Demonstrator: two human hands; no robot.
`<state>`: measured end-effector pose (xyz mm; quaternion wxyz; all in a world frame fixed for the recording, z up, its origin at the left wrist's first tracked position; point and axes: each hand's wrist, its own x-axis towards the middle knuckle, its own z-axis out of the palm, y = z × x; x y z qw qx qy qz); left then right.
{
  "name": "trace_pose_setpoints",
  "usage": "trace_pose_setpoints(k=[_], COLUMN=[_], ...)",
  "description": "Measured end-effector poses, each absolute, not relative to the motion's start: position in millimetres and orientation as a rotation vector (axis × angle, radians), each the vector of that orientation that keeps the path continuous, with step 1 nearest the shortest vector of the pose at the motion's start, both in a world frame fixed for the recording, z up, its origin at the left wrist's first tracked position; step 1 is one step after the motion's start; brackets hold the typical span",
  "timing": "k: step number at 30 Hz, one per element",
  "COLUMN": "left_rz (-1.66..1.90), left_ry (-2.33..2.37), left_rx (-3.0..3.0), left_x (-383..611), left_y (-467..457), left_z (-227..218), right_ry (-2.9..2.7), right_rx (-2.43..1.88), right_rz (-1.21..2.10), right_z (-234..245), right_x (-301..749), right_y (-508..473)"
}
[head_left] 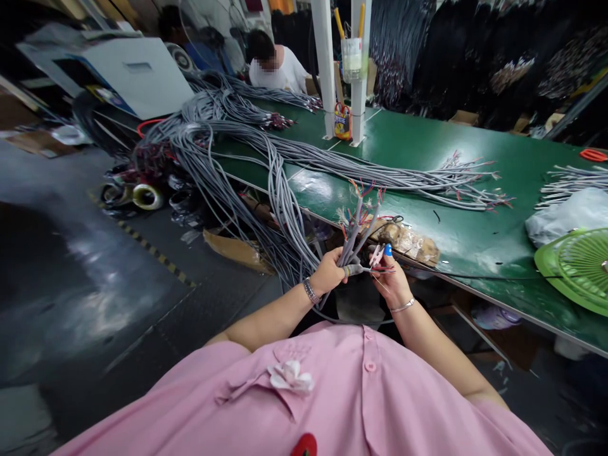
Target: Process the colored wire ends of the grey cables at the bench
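My left hand (329, 270) is closed round a bundle of grey cables (352, 239) whose stripped ends fan out in thin coloured wires. One cable end points rightward from that grip, its reddish wires (382, 270) reaching my right hand (393, 282). The right fingers are bent together around small pale pieces (377, 254) beside these wires; what exactly they pinch is too small to make out. Blue covers (388, 250) one right fingertip. From the left hand, the cables run back to a large grey heap (199, 120) draped over the table edge.
On the green table (403, 136) lies a long cable bundle (380, 172). A taped brown block (408, 242) sits at the near edge. To the right are a green fan (577, 266) and a plastic bag (570, 212). A person (280, 66) sits across, behind white posts (325, 63).
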<state>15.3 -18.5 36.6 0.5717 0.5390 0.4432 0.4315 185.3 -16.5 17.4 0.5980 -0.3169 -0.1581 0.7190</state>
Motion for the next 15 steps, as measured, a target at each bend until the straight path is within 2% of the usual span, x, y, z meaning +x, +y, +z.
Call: trace_pose_setpoints(k=[15], left_rz=[0.746], left_ry=[0.857], left_rx=[1.344], left_x=[-9], left_y=[-24], left_z=[55], right_ry=[-0.443], right_rx=[-0.909], right_rz=[1.715], right_z=[-1], right_x=[201], right_y=[-38])
